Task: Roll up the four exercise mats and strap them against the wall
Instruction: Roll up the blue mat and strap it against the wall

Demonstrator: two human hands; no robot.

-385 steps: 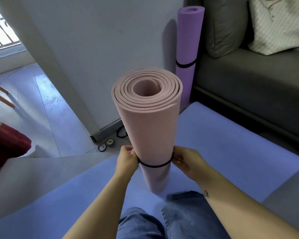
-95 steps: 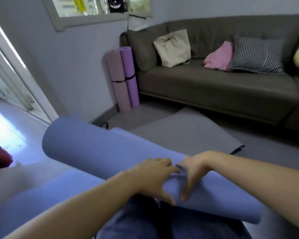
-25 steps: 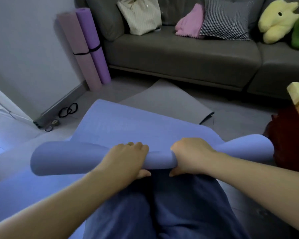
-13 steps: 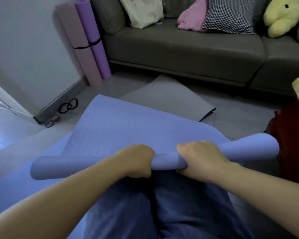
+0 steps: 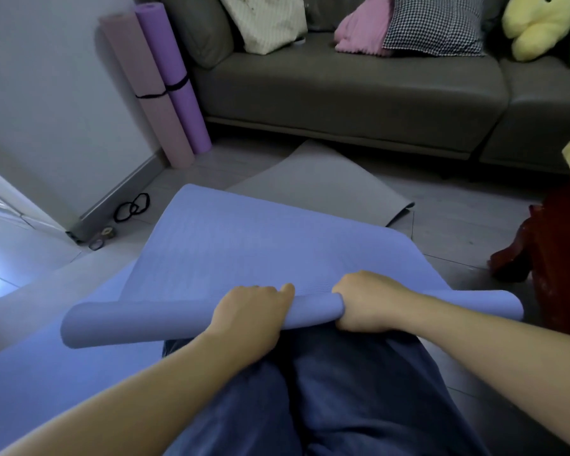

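Note:
A blue mat (image 5: 244,245) lies on the floor in front of my knees, its near end rolled into a thin tube. My left hand (image 5: 254,311) and my right hand (image 5: 366,301) both grip the middle of that roll, side by side. A grey mat (image 5: 320,185) lies flat beyond it, partly under the blue one. A pink rolled mat (image 5: 145,90) and a purple rolled mat (image 5: 171,77) stand against the wall, each with a black strap around it. Loose black straps (image 5: 133,207) lie on the floor by the wall base.
A grey sofa (image 5: 343,90) with a bag, cushions and plush toys runs along the back. A dark red object (image 5: 553,258) stands at the right. Small rings (image 5: 101,238) lie near the door frame at the left.
The roll has turned a little further along the blue mat, and both hands have shifted their grip on it. The view has tilted slightly.

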